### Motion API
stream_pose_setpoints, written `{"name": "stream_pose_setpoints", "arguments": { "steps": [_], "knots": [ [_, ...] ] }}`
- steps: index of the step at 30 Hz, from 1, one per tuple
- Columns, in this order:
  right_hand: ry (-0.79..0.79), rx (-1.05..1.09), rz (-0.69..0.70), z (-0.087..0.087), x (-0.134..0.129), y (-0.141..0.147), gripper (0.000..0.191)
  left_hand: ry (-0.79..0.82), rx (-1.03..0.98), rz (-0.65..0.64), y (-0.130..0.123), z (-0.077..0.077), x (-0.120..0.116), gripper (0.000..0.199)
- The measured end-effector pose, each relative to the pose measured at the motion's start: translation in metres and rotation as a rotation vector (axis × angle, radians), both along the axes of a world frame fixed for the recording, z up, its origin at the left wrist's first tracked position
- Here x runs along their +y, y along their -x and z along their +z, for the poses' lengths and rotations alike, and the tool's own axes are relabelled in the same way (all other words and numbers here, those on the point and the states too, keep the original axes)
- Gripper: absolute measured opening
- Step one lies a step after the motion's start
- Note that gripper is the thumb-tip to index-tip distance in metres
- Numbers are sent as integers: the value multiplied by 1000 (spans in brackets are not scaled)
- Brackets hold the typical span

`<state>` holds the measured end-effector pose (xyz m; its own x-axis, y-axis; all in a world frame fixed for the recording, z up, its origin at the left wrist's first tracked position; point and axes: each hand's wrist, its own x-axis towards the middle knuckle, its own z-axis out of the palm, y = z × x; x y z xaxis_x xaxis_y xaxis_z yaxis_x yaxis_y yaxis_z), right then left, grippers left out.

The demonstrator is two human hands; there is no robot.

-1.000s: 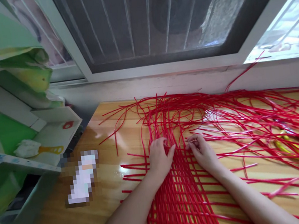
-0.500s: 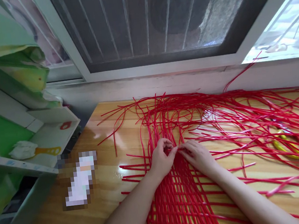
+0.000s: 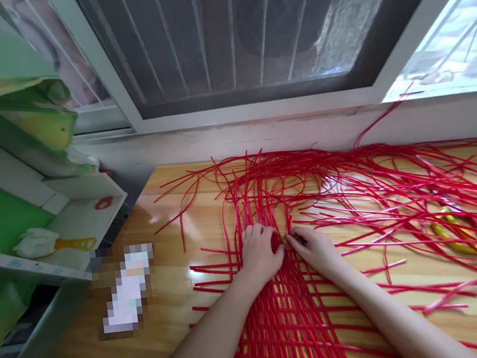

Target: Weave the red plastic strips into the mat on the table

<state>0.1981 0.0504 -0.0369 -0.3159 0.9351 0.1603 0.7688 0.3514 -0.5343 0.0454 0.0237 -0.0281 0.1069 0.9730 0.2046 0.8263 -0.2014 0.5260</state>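
A lattice of red plastic strands lies on the wooden table, loosely woven, with long strand ends running away from me and short ends sticking out at both sides. My left hand rests on its far part, fingers curled over the lengthwise strands and thumb bent toward the index finger. Just to the right, my right hand pinches a thin red strand between thumb and fingers at the weave's edge. Its other fingers are folded in. What lies under my left palm is hidden.
Loose red strands are heaped along the back and right of the table. Yellow-handled pliers or scissors lie partly beneath them. A blurred-out flat object is at left. White shelving stands beyond the left edge, and a window rises behind.
My left hand has parted from the right, its fingers moving from a pinch to lying over the strands. My right hand has turned slightly and stays at the weave's right edge.
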Motion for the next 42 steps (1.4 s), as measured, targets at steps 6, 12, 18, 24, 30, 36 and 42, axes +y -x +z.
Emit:
{"name": "stream_pose_setpoints", "arguments": {
  "steps": [6,12,18,24,30,36,42],
  "knots": [
    [19,30,-14,1,-1,-1,25,45,10,64,-2,-2,3,36],
    [27,59,-4,1,-1,0,26,75,-9,42,-2,-2,7,45],
    [23,56,-1,4,-1,0,26,52,-63,28,-1,-4,7,51],
    [61,109,-11,0,1,-2,26,73,-103,43,-1,-4,10,42],
    [93,205,114,1,-1,1,24,115,-142,28,1,-2,13,27],
    [147,302,-41,-3,3,-1,30,124,-184,32,1,0,11,23],
    [210,359,-36,-11,8,-4,24,55,-212,-20,3,1,6,21]
  ]
}}
